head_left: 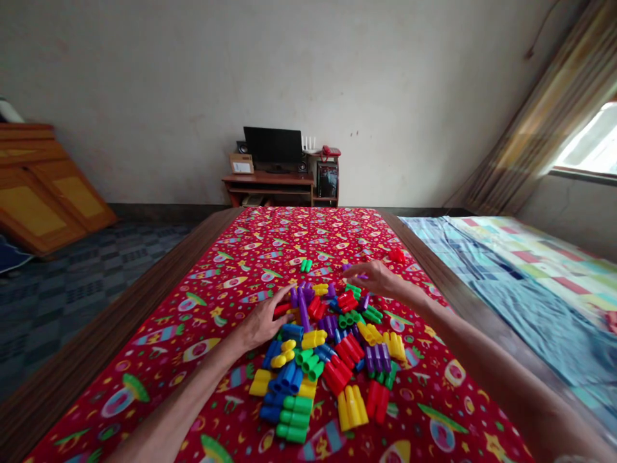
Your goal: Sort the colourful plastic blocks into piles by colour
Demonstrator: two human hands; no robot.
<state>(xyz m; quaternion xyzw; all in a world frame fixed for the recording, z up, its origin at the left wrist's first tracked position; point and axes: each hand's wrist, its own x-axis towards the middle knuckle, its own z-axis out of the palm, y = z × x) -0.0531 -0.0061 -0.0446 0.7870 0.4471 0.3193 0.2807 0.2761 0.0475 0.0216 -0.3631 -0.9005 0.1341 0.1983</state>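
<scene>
A loose heap of plastic toy building blocks [349, 350] in red, yellow, green, blue and purple lies on the table. At the heap's left edge is my left hand [263, 321], its thumb and fingers apart around a red block [281, 310]; a firm grip on it does not show. My right hand [376, 278] is at the far right of the heap, fingers stretched leftward over a purple block [347, 267], which they partly hide. Beyond the heap, a green block [306, 265] and a red block [397, 255] lie apart from the others.
A red patterned cloth [193, 350] covers most of the dark wooden table [429, 273]. To the right is a bed [525, 276] with a patchwork cover. A desk with a monitor [273, 149] stands by the far wall, and a wooden cabinet [48, 193] at left.
</scene>
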